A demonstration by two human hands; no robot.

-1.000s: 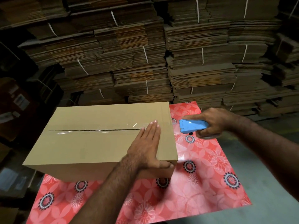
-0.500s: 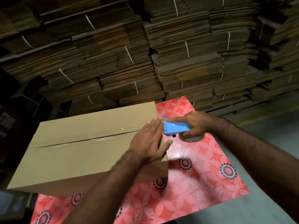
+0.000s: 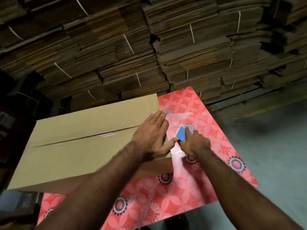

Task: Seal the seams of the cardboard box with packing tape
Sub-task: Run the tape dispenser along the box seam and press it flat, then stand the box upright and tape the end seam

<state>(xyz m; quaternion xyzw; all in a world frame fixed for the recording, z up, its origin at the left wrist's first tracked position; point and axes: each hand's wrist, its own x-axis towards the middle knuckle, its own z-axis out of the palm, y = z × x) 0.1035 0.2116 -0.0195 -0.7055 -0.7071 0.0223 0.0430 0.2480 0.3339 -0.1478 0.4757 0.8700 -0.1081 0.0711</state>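
From the head camera I see the cardboard box (image 3: 79,146) resting on a table covered with a red floral cloth (image 3: 207,171), its top flaps closed and clear packing tape (image 3: 103,135) glinting along the centre seam. My left hand (image 3: 152,135) lies flat and spread on the box's right end, fingers extended to the edge, thumb curling over the corner; it grips nothing. My right hand (image 3: 194,143) sits just beside the box's right side, closed around a blue tape dispenser (image 3: 181,134), index finger laid along it. Behind the table I see strapped stacks of flattened cardboard (image 3: 182,47).
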